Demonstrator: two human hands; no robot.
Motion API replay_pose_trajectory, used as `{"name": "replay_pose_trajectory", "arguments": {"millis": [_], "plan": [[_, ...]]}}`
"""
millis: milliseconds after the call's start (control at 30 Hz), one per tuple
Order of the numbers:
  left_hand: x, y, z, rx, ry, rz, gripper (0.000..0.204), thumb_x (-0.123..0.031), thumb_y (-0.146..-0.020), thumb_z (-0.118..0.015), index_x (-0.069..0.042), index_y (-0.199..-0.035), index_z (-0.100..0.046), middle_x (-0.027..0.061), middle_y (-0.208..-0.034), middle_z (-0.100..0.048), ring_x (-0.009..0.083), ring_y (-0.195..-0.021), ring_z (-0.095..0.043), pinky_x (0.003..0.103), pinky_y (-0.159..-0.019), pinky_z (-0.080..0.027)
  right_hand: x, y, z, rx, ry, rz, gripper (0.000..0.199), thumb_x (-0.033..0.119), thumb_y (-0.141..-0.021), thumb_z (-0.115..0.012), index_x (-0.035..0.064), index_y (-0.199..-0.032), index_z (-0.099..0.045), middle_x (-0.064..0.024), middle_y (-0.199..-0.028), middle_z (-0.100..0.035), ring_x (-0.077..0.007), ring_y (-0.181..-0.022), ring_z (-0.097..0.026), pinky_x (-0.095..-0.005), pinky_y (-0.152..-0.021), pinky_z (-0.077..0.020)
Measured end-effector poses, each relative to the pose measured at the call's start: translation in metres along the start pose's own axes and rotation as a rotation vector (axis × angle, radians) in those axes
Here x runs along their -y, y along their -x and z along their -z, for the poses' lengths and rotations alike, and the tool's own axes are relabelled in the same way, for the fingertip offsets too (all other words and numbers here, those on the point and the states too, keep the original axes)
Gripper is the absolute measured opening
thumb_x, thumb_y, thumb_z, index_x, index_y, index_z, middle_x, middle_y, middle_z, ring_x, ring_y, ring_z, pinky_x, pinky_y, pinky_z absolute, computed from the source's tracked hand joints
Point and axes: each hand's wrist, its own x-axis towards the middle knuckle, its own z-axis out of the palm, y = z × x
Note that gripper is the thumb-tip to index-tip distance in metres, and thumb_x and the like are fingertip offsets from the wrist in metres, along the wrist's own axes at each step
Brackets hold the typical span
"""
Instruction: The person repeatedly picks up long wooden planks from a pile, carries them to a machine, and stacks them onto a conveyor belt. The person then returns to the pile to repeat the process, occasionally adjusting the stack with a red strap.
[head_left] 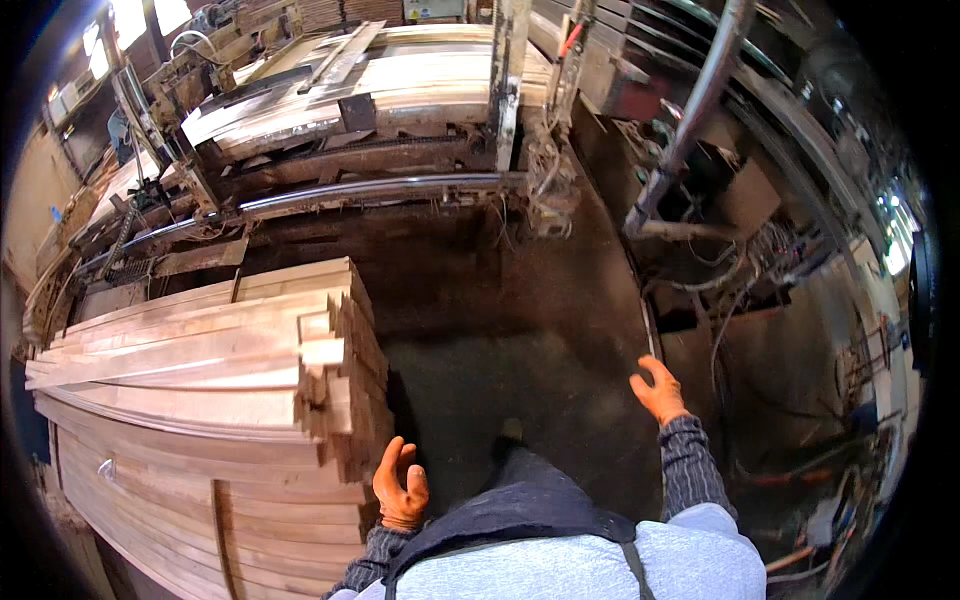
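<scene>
Boards (200, 350) lay stacked as the left hand (400, 487) and right hand (660, 388), both gloved, open and empty, hung over the dark floor (500, 330)

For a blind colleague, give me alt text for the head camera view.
Looking down, a person's orange-gloved left hand hangs open beside a stack of pale wooden boards, while the right hand, also open, is held out over a dark floor. Sawmill machinery runs behind.
</scene>
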Motion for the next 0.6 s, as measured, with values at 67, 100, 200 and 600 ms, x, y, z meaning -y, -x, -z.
{"name": "replay_pose_trajectory", "arguments": {"millis": [67, 100, 200, 600], "plan": [[-0.012, -0.048, -0.039, -0.082, 0.030, -0.013, 0.057, -0.032, -0.101, -0.064, 0.009, -0.140, -0.057, 0.0214, -0.117, -0.073, 0.0285, -0.107, -0.072, 0.038, -0.097, -0.057, 0.032, -0.091, -0.004, 0.008, -0.071, 0.038, 0.056, 0.037, -0.094, -0.070, 0.0048, -0.139, -0.063, -0.0150, -0.151, -0.059, -0.0310, -0.142, -0.054, -0.0405, -0.118, -0.0421], [-0.018, -0.074, -0.049, -0.126, 0.015, -0.052, 0.057, -0.033, -0.101, -0.064, 0.009, -0.140, -0.057, 0.0215, -0.118, -0.073, 0.0289, -0.108, -0.072, 0.038, -0.097, -0.057, 0.053, -0.135, -0.013, -0.007, -0.140, 0.125, 0.056, 0.038, -0.096, -0.070, 0.0045, -0.139, -0.063, -0.0151, -0.151, -0.059, -0.0298, -0.142, -0.054, -0.0402, -0.118, -0.0419], [-0.033, -0.131, -0.069, -0.235, 0.002, -0.075, 0.059, -0.034, -0.102, -0.063, 0.010, -0.141, -0.056, 0.0225, -0.120, -0.071, 0.0307, -0.110, -0.071, 0.038, -0.098, -0.057, 0.161, -0.240, -0.039, 0.161, -0.279, 0.292, 0.057, 0.041, -0.097, -0.070, 0.0054, -0.140, -0.063, -0.0138, -0.154, -0.057, -0.0307, -0.144, -0.052, -0.0400, -0.119, -0.0411], [-0.030, -0.436, -0.108, -0.426, 0.005, -0.191, 0.053, -0.023, -0.103, -0.060, 0.009, -0.144, -0.053, 0.0234, -0.128, -0.068, 0.0306, -0.116, -0.068, 0.038, -0.101, -0.055, 0.481, -0.487, -0.146, 0.246, -0.281, 1.069, 0.056, 0.049, -0.100, -0.065, 0.0041, -0.134, -0.064, -0.0204, -0.149, -0.058, -0.0366, -0.138, -0.056, -0.0418, -0.117, -0.0437]]}}
